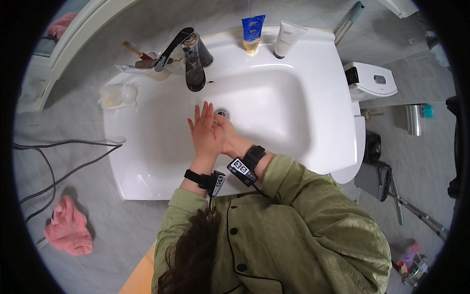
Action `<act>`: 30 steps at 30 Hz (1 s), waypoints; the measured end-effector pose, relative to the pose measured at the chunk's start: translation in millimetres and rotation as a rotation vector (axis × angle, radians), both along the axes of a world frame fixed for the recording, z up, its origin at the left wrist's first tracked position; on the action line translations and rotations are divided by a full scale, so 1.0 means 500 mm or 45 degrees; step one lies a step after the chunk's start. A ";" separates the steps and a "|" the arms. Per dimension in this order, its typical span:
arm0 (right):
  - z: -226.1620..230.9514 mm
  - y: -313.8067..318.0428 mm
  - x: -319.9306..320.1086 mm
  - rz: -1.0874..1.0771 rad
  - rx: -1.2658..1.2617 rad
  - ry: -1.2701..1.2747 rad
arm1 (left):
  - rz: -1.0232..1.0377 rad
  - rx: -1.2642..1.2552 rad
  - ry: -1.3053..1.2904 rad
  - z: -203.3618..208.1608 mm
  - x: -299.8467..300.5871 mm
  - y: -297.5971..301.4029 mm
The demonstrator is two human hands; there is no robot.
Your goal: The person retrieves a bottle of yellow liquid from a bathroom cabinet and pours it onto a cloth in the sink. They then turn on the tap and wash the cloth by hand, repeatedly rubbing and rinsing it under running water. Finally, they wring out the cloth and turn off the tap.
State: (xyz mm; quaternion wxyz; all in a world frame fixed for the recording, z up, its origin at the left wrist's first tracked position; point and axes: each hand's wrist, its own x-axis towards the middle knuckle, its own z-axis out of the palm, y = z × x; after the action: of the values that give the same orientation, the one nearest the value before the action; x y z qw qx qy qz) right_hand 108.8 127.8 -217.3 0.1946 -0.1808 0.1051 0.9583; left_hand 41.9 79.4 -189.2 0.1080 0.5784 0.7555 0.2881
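Over the white washbasin (289,112), both hands meet just in front of the drain (222,112). My left hand (205,134) has its fingers stretched out and spread, pointing toward the faucet. Against its side and palm presses my right hand (229,134), whose fingers are mostly hidden by the left one. I see no object between them. A dark faucet (195,68) with a long lever stands at the back of the basin, its spout ending a little beyond my left fingertips. Black straps with small boxes circle both wrists.
A blue-and-gold tube (252,34) and a white tube (289,38) stand on the back rim. Left of the faucet are a cup with brushes (157,68) and a clear soap dish (119,95). A pink towel (70,225) hangs left; a toilet (372,81) stands right.
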 end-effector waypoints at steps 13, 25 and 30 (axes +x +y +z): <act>0.079 -0.011 0.058 -0.079 0.557 -0.793 | 0.169 -0.399 -0.766 0.037 -0.006 -0.019; 0.291 0.006 0.201 -0.315 1.181 -1.277 | 0.252 0.033 -1.663 0.245 -0.184 -0.098; 0.353 0.001 0.217 -0.547 1.049 -0.927 | 0.249 0.184 -1.811 0.298 -0.260 -0.135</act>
State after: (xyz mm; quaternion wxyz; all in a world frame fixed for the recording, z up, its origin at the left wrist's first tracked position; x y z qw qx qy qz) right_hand 217.4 128.2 -40.9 0.4621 -0.3822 -0.3151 0.7356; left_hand -87.9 11.9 -40.0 0.5089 0.1862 0.5296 0.6526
